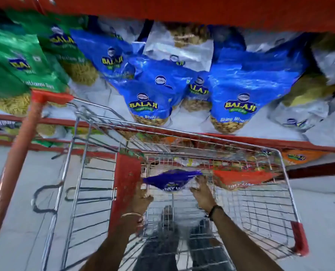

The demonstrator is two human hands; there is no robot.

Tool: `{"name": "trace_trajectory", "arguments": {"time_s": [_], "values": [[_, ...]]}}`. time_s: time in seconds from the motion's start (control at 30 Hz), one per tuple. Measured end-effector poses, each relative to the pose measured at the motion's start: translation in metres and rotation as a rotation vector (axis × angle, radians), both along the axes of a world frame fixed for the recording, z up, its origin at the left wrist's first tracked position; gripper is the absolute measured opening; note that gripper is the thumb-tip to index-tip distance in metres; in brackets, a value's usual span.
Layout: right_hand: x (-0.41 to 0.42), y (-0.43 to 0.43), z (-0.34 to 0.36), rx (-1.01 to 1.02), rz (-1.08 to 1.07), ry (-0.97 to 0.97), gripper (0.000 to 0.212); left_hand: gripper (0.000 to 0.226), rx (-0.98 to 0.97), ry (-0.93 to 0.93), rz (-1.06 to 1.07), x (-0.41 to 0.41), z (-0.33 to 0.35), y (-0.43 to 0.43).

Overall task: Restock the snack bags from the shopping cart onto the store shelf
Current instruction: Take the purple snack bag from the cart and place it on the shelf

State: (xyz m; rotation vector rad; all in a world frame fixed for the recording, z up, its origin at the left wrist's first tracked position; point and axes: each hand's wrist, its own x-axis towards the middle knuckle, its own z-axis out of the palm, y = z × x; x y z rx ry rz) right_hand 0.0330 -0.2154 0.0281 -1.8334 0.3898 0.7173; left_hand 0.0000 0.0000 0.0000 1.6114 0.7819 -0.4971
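Progress: the shelf (182, 122) already carries a good stock of blue bags (239, 98) in the middle and green bags (24, 61) at the left, some leaning or lying over one another, with bare white shelf showing between them. Judged from this, restocking is partly done. The cart (270, 202) is not yet empty: a purple bag (170, 179) lies at the near end of the basket, an orange bag (242, 178) lies just beside it to the right, and further packets show behind them, too blurred to identify. The cart stands close against the shelf front.

Hands: both arms reach forward and down into the basket. The left hand (141, 200) is at the purple bag's left end, beside the red panel (126, 184) of the cart; its fingers are partly hidden and blurred, so whether its grip has closed on the bag cannot be told. The right hand (201, 192) has its fingers spread, tips at the bag's right edge; this grip is open and not yet closed on the bag. A bangle (131, 214) sits on the left wrist, a dark band (214, 211) on the right.

Remaining, by judgement: take up the purple bag, place it on the shelf, then clear the orange bag and the packets behind.
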Motion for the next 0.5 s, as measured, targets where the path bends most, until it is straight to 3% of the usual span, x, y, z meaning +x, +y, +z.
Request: {"name": "trace_trajectory", "arguments": {"time_s": [0.07, 0.13, 0.17, 0.2, 0.3, 0.37, 0.47, 0.5], "values": [[0.009, 0.004, -0.016, 0.034, -0.084, -0.04, 0.039, 0.07, -0.066, -0.013, -0.013, 0.006, -0.02, -0.002], [0.012, 0.007, -0.022, -0.095, -0.091, 0.003, 0.031, 0.062, 0.235, -0.047, -0.225, 0.012, -0.03, -0.005], [0.013, 0.007, -0.029, -0.15, -0.086, 0.011, 0.03, 0.075, 0.341, -0.087, -0.304, 0.013, -0.038, -0.005], [0.011, 0.008, -0.035, -0.178, -0.084, -0.009, 0.027, 0.077, 0.313, -0.081, -0.343, 0.014, -0.049, -0.003], [0.008, 0.01, -0.054, -0.216, -0.137, -0.051, 0.019, 0.037, 0.127, -0.095, -0.022, 0.013, -0.072, 0.006], [0.008, 0.011, -0.061, -0.26, -0.141, -0.075, 0.023, 0.018, 0.057, -0.115, 0.034, 0.021, -0.055, -0.003], [0.007, 0.016, -0.047, -0.289, -0.174, -0.074, 0.025, 0.055, -0.146, 0.059, 0.214, 0.034, -0.037, -0.012], [0.005, 0.018, -0.04, -0.283, -0.188, -0.075, 0.024, 0.059, -0.091, 0.06, 0.231, 0.034, -0.029, -0.011]]}}
